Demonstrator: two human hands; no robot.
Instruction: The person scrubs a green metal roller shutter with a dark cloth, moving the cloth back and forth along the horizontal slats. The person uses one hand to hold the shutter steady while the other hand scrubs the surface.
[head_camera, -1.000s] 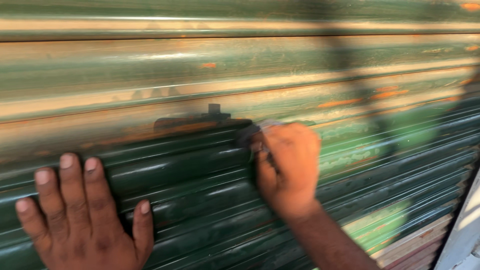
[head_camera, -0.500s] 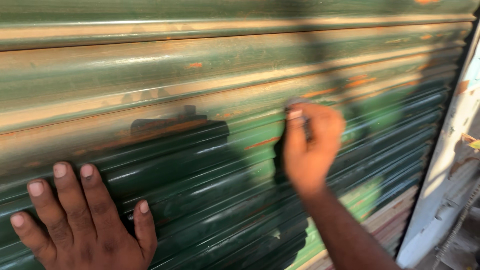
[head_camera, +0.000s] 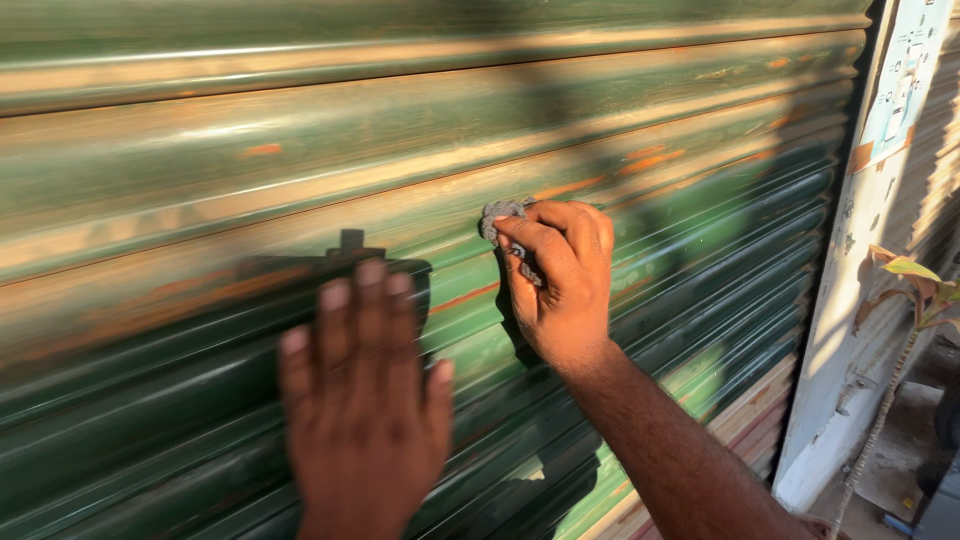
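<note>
A green ribbed roller shutter, worn and rust-streaked, fills most of the head view. My right hand presses a small grey scrap of abrasive paper or cloth against a slat near the middle. My left hand lies flat on the shutter lower down, fingers spread and pointing up, blurred. Shadows of my head and arms fall across the slats.
A white painted door frame or pillar borders the shutter on the right. A plant stem with yellowing leaves stands beside it. The ground shows at the bottom right corner.
My right hand with the grey scrap has slid right along the slats. My left hand has shifted right and up on the shutter. The view has panned right, revealing the white frame.
</note>
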